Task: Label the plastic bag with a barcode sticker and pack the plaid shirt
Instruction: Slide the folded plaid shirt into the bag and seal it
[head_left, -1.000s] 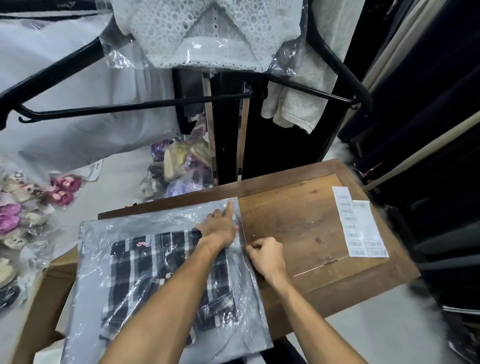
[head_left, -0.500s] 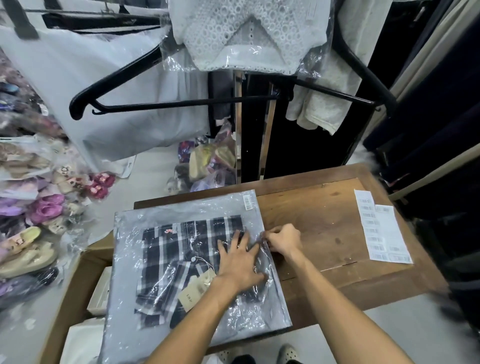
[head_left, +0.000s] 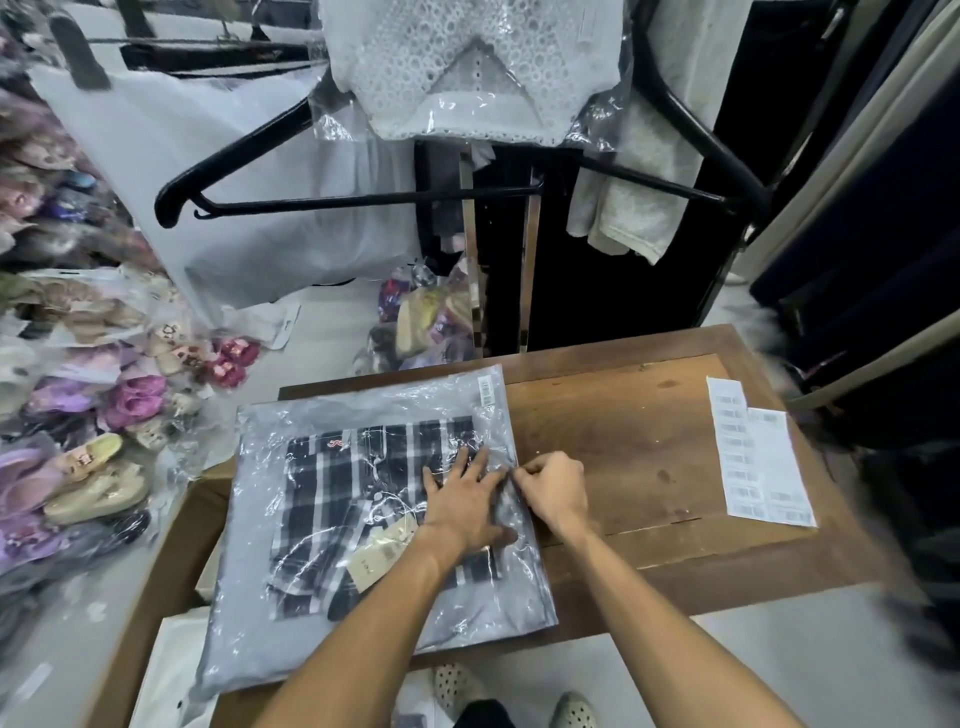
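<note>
The fingers (head_left: 524, 470) of the right hand (head_left: 553, 488) are pinching together on the right edge of the plastic bag (head_left: 270, 613), about midway along that edge. The left hand (head_left: 462, 501) is lying flat on the bag just beside it, its fingers (head_left: 480, 460) spread apart and pressing down over the plaid shirt (head_left: 332, 499) inside.

The bag is lying flat on the left part of the wooden table (head_left: 623, 441), its near-left corner hanging past the table's edge over a cardboard box (head_left: 156, 571). Its long axis is running from the person toward the far side, tilted slightly. The one shirt inside is lying folded with its collar end pointing away from the person; a small red logo, too small to read, is showing near the top.

One barcode sticker (head_left: 486, 391) is sitting at the bag's far right corner. One tan hang tag (head_left: 382, 551) is lying on the shirt, its print unreadable. Two sheets of barcode labels (head_left: 748, 457) are lying well apart at the table's right edge, overlapping.
</note>
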